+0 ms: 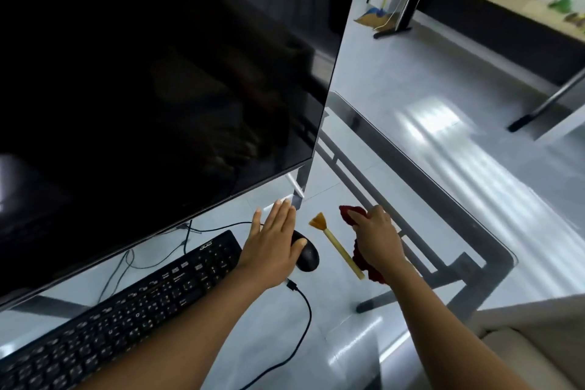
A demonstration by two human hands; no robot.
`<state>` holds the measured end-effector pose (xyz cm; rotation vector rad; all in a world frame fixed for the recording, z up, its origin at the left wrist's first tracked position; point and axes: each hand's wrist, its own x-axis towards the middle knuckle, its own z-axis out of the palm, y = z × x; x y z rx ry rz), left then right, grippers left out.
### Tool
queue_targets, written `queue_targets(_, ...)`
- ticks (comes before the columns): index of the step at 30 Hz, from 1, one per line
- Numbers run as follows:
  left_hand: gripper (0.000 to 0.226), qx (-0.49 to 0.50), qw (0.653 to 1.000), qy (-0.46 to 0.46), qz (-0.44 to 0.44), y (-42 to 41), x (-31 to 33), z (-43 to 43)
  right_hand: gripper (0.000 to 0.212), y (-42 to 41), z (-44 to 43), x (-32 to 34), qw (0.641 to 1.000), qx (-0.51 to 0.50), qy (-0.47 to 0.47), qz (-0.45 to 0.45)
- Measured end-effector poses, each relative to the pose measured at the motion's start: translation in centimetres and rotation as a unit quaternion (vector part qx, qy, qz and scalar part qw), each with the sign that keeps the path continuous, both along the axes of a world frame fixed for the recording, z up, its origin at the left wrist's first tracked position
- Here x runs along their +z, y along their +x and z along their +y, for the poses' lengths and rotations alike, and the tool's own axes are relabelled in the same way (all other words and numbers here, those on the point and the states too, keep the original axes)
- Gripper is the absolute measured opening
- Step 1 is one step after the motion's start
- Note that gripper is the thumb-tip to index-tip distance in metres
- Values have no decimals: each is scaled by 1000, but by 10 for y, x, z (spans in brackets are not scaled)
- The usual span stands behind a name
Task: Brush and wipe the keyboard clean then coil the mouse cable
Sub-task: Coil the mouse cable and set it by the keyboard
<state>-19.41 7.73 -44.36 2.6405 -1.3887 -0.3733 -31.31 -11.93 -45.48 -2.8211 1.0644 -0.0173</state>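
Note:
A black keyboard (126,304) lies slanted on the glass desk, below the big dark monitor. Just right of it sits a black mouse (307,254). My left hand (272,241) hovers flat over the mouse's left side, fingers spread, thumb on the mouse top. A thin black cable (221,226) runs from the mouse toward the monitor. A small brush (337,244) with a pale handle and tan bristles lies between my hands. My right hand (375,237) grips a dark red cloth (348,214) on the glass, right of the brush.
A large black monitor (142,89) fills the upper left, its stand foot (296,196) just beyond my left fingertips. A loose black USB cable (304,310) curls near my left wrist. The glass desk edge (411,161) runs diagonally at right; a beige seat (538,342) is lower right.

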Motion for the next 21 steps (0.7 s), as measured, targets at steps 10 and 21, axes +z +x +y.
queue_targets(10, 61, 92, 996, -4, 20, 7, -4, 51, 39, 49, 82, 12, 985, 157, 19, -61)
queue_targets(21, 62, 336, 938, -83, 38, -8, -12, 180, 50, 81, 181, 7, 953, 289, 92, 15)
